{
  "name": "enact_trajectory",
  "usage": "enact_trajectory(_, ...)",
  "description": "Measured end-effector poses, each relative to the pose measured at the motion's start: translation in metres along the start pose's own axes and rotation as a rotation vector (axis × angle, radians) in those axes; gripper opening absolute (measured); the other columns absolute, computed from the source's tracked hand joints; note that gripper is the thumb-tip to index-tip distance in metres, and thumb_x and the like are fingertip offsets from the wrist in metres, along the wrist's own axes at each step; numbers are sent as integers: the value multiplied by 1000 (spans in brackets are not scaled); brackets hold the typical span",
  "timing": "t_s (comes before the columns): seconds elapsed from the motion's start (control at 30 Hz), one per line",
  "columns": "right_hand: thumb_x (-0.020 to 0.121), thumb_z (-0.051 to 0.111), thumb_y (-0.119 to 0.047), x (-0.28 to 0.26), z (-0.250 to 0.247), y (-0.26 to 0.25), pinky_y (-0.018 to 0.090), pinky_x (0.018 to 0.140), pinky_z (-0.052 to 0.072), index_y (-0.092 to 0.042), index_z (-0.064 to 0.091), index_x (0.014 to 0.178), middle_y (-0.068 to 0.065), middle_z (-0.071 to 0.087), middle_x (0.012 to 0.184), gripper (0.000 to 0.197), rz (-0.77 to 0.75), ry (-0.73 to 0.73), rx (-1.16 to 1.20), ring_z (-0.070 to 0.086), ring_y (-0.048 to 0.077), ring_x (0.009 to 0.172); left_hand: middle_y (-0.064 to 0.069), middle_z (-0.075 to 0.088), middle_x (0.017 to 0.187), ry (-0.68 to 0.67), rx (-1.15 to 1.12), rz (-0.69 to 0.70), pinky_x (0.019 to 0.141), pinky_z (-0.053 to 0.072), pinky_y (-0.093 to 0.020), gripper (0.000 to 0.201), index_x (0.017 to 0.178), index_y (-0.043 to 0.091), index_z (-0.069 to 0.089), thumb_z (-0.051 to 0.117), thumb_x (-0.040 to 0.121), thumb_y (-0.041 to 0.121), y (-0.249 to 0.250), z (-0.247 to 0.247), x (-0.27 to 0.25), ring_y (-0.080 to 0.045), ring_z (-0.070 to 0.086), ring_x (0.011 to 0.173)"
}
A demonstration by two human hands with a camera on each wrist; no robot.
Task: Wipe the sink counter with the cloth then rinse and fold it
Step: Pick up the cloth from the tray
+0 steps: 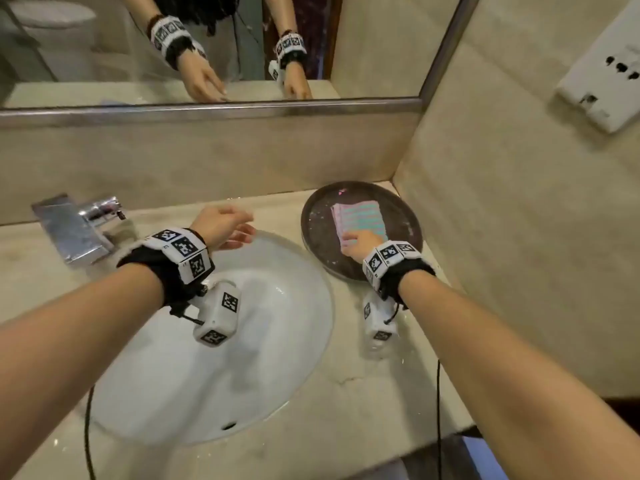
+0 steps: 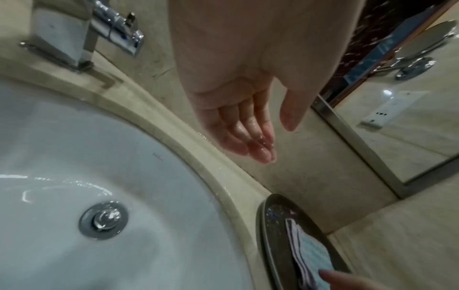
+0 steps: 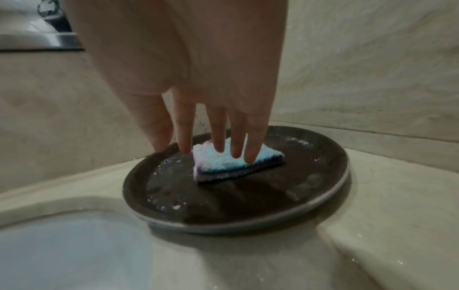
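A folded cloth [image 1: 358,218] [image 3: 223,160] [image 2: 310,253], striped pink and light blue, lies on a dark round tray [image 1: 320,216] [image 3: 248,200] [image 2: 270,235] in the counter's back right corner. My right hand [image 1: 358,242] [image 3: 211,149] rests on the cloth's near edge with straight fingers pressing down. My left hand [image 1: 228,225] [image 2: 258,137] hovers over the back rim of the white sink [image 1: 277,323] [image 2: 74,157], fingers straight, wet and holding nothing.
A chrome faucet [image 1: 76,223] [image 2: 99,35] stands at the back left on the beige stone counter [image 1: 346,382]. A mirror [image 1: 207,46] runs along the back wall. A white socket plate [image 1: 602,71] hangs on the right wall. The sink drain [image 2: 103,220] is shut.
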State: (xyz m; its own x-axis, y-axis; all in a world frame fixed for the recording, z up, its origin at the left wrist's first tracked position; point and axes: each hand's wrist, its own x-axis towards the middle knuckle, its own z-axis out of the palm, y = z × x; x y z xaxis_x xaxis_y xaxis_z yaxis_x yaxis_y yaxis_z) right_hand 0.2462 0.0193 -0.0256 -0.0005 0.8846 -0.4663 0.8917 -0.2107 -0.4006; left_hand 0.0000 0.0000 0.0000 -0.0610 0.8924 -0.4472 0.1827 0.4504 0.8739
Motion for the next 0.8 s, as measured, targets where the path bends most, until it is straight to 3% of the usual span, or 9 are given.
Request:
enact_trajectory(0.13,92,51,-16,14,-4,-3,28,88,40,-8,55,121,14,60,123,30,-24,14,-57,55,32,113,-4,64,76,60,-5,14,62,50,-21,13,81,16,57,53,91,22,6,-9,4,-13,60,62)
enact_trajectory(0.23,89,54,-14,21,-2,-1,29,84,43,-16,57,117,10,60,119,28,-50,39,-179,58,30,99,-4,64,77,59,-11,5,65,49,-23,16,83,15,58,51,93,25,3,-13,3,-15,60,65)
enact_trajectory(0.3,84,57,-14,35,19,12,31,81,48,-20,60,110,6,62,105,26,-24,32,-249,55,28,86,-5,64,79,52,25,-48,65,49,-24,16,85,14,58,51,93,26,-17,-8,7,-16,60,67)
enact_trajectory(0.37,83,56,-11,30,24,15,36,84,51,-16,60,106,6,61,98,24,17,24,-305,59,31,90,-5,64,80,48,48,-58,66,49,-24,15,86,13,58,51,93,25,-26,-7,5,-16,60,67)
enact_trajectory(0.43,87,53,-10,28,20,13,41,88,52,-10,58,113,15,64,109,26,24,42,-342,61,35,102,-5,64,79,59,73,-58,65,48,-23,14,85,13,58,51,93,23,-27,-7,4,-16,60,67)
enact_trajectory(0.53,94,49,-15,29,19,15,37,86,48,-5,53,125,19,63,116,32,36,35,-409,60,35,108,-5,64,79,55,105,-66,66,47,-24,15,85,13,58,50,93,22,-31,-6,1,-16,59,67)
enact_trajectory(0.67,92,51,-17,21,0,7,30,70,41,-5,62,100,13,66,101,18,25,87,-389,63,31,92,-6,64,79,58,143,-39,66,46,-24,14,93,8,58,50,93,19,-21,-9,-6,-16,59,67)
enact_trajectory(0.73,92,50,-18,15,-17,-8,31,76,43,-3,61,92,12,64,95,19,28,93,-346,61,28,88,-5,63,78,60,153,-19,65,46,-23,14,86,10,58,50,93,19,-11,-9,-10,-16,59,66)
enact_trajectory(0.8,91,49,-16,8,-34,-22,35,86,45,-1,60,106,17,61,111,23,-61,199,-293,58,32,105,-5,62,76,61,151,11,64,45,-23,17,78,13,56,50,93,19,2,-8,-15,-14,59,61)
